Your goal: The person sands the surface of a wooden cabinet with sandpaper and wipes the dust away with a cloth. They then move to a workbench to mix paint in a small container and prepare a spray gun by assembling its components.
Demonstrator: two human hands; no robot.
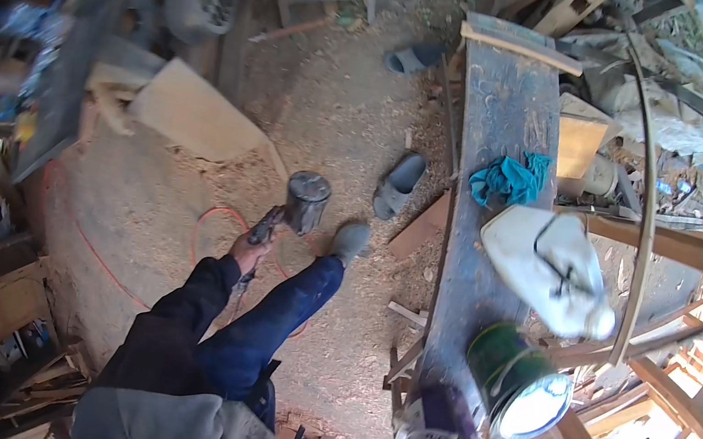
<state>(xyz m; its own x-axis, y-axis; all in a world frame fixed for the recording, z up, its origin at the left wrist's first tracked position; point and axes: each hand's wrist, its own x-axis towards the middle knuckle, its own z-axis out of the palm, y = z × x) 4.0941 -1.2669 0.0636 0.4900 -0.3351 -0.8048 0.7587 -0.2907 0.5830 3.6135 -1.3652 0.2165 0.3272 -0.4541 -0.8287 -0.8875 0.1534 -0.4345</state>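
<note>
My left hand (pixel 248 253), in a dark sleeve, is closed around the grip of a spray gun (pixel 267 226). A dark, paint-stained metal cup (pixel 307 203) sits at the gun's front end, over the floor and beside my shoe (pixel 351 241). A thin orange-red hose (pixel 218 212) loops on the floor around and behind the gun. My right hand does not show.
To the right runs a long, worn bench (pixel 493 122) bearing a teal cloth (pixel 512 179), a white jug (pixel 548 266), a green can (pixel 499 365) and a purple can (pixel 439 416). Slippers (pixel 400 186) and a pale board (pixel 197 112) lie on the shaving-strewn floor.
</note>
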